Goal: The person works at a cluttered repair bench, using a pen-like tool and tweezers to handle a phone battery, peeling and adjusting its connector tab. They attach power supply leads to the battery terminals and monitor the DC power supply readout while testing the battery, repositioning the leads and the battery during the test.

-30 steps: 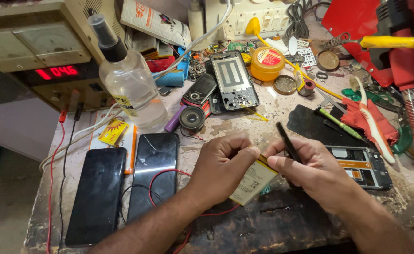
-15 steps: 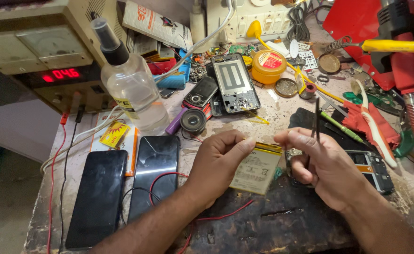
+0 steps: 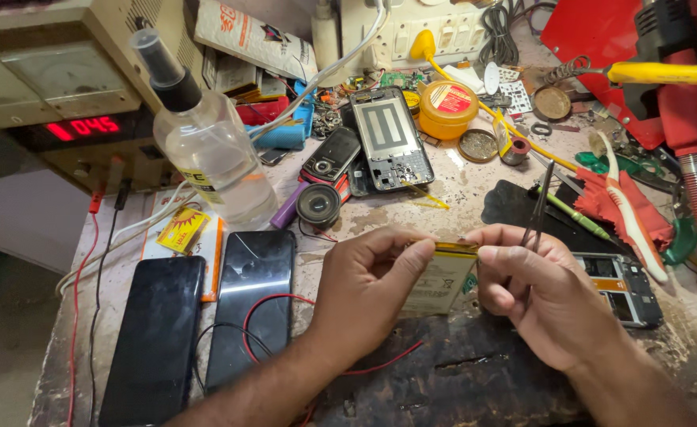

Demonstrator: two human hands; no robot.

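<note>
Cluttered repair bench (image 3: 412, 213) fills the head view. At frame centre, left hand (image 3: 368, 289) and right hand (image 3: 546, 296) both pinch a flat battery (image 3: 439, 281) by its top edge, held above the bench. Right hand also grips tweezers (image 3: 540, 209). Open phone (image 3: 625, 289) at right remains without a battery.

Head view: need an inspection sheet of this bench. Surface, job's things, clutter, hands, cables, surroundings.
Surface: worn, stained benchtop with a dark mat at the front.
Job's things: flat pale phone battery with yellow top edge, pinched by both hands; thin metal tweezers in the right hand.
Clutter: two black smartphones face up, clear spray bottle, opened phone frame, round yellow tin, white toothbrush on red cloth.
Hands: left hand and right hand both grip the battery.
Cables: thin red wire over the phones.
Surroundings: power supply with red digit display.
</note>
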